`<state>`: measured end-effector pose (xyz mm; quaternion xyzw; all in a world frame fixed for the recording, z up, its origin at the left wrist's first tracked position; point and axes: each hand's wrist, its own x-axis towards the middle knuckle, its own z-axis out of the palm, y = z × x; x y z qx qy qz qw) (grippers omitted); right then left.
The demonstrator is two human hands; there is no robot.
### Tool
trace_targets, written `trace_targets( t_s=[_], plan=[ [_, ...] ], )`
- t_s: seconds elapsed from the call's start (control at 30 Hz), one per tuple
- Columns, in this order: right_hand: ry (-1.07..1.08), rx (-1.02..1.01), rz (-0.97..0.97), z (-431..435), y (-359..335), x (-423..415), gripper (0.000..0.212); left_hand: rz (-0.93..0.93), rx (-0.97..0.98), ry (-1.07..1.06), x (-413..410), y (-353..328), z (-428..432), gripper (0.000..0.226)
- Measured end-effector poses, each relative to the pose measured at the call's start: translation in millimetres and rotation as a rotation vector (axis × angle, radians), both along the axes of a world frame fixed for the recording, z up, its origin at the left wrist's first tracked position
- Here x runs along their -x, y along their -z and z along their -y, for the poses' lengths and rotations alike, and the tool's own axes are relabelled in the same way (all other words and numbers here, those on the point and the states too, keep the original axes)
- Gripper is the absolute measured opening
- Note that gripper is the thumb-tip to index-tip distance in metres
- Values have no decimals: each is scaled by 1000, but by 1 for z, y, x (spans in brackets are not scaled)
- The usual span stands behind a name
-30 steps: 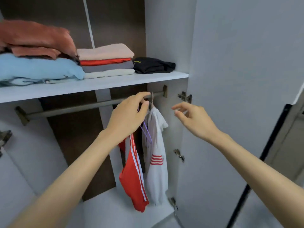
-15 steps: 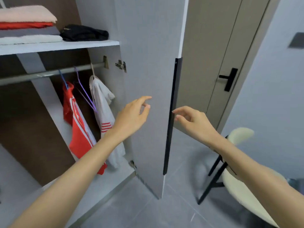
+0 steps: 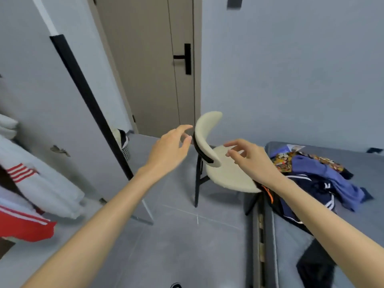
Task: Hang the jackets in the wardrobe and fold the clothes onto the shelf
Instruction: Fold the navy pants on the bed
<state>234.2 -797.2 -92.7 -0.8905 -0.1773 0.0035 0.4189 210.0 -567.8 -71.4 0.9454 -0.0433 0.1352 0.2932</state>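
Between wardrobe and bed:
- Wardrobe door (image 3: pixel 41 96): open, flat matt grey panel with a long black handle strip (image 3: pixel 89 104) down its edge, standing between the hung jackets and the chair.
- Chair (image 3: pixel 226 175): on the grey tiled floor (image 3: pixel 176 246), just beside the bed, with a cream nubbly seat, a curved cream backrest and thin black legs.
- Room door (image 3: pixel 145 69): beige, smooth, with a black lever handle (image 3: pixel 185 58), behind the chair.

Hands:
- Left hand (image 3: pixel 168 151): open, fingers loosely bent, holding nothing, raised near the chair backrest.
- Right hand (image 3: pixel 252 161): open, fingers loosely bent, holding nothing, raised in front of the chair seat.

Task items:
- White jacket (image 3: pixel 41 183) with red stripes and red jacket (image 3: pixel 22 225) with white stripes: hanging inside the wardrobe at far left.
- Pile of clothes (image 3: pixel 328 179): loose on the grey bed (image 3: pixel 365 169) at right, made up of a soft blue garment, a navy one with white stripes and a multicoloured print.

Hidden or unclear:
- Both jackets: tops cut off by the frame edge.
- Near side of the pile: covered by the right forearm.
- Dark shape (image 3: pixel 313 267) on the bed at lower right: blurred, not identifiable.
- Striped object (image 3: pixel 123 139) behind the wardrobe door edge: mostly hidden.
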Motion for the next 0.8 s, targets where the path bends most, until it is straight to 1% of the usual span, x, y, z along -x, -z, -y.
trace_targets(
  t_s=[0.27, 0.4, 0.6, 0.8],
  plan=[
    [368, -76, -119, 93, 44, -2, 20, -113, -35, 326, -80, 45, 90, 37],
    [537, -59, -194, 125, 70, -2, 19, -173, -94, 491, -114, 79, 124, 36],
    [746, -59, -287, 166, 109, 1, 16, -270, -80, 617, -158, 128, 178, 36],
    [858, -76, -387, 212, 157, -23, 16, -378, -94, 689, -209, 174, 241, 37]
  ],
)
